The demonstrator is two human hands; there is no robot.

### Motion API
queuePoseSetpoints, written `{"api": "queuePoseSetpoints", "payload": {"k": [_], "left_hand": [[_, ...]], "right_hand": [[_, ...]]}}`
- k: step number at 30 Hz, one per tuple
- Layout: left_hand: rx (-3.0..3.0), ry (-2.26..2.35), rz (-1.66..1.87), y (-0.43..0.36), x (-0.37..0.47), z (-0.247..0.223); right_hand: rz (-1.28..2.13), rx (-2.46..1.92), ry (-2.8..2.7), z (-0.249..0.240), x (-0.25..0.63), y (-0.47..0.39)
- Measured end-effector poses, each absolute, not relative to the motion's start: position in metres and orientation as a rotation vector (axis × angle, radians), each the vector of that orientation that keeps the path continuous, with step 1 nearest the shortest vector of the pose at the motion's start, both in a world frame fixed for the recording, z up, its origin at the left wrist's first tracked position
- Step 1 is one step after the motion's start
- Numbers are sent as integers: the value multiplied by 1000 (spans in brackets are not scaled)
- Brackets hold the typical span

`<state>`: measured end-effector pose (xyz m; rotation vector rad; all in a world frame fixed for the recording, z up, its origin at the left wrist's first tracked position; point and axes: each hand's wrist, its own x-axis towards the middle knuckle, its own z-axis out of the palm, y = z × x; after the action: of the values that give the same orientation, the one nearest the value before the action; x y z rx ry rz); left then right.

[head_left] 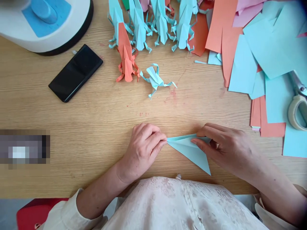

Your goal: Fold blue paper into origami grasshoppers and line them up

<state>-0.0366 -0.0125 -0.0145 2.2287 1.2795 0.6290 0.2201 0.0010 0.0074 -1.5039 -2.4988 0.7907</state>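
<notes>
A light blue sheet of paper point(192, 153), folded into a long triangle, lies near the table's front edge. My left hand point(144, 150) pinches its pointed left tip between thumb and fingers. On the paper's right part, my right hand point(223, 147) grips the upper folded edge, thumb on top and fingers curled behind. One loose corner points down towards my body. Beyond my hands stand a small light blue folded paper figure point(155, 80) with thin bent limbs and an orange folded paper figure point(126, 56).
Several light blue paper figures point(139, 27) stand in a row at the back. Orange point(216, 28) and blue paper sheets point(271, 48) are heaped at the right, with scissors point(297, 108) on them. A black phone point(75, 73) and a white round base point(64, 35) are at the left.
</notes>
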Motion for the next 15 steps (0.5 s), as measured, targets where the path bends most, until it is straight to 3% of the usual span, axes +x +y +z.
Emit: {"api": "queuePoseSetpoints", "payload": {"k": [9,15], "left_hand": [[2236,1375,551,-15,-35,-12],[2427,1221,739,-28,-43,-11]], "right_hand": [[677,-1533,-2507,1,218,-1],[653,-1536,-2522,1,217,-2]]}}
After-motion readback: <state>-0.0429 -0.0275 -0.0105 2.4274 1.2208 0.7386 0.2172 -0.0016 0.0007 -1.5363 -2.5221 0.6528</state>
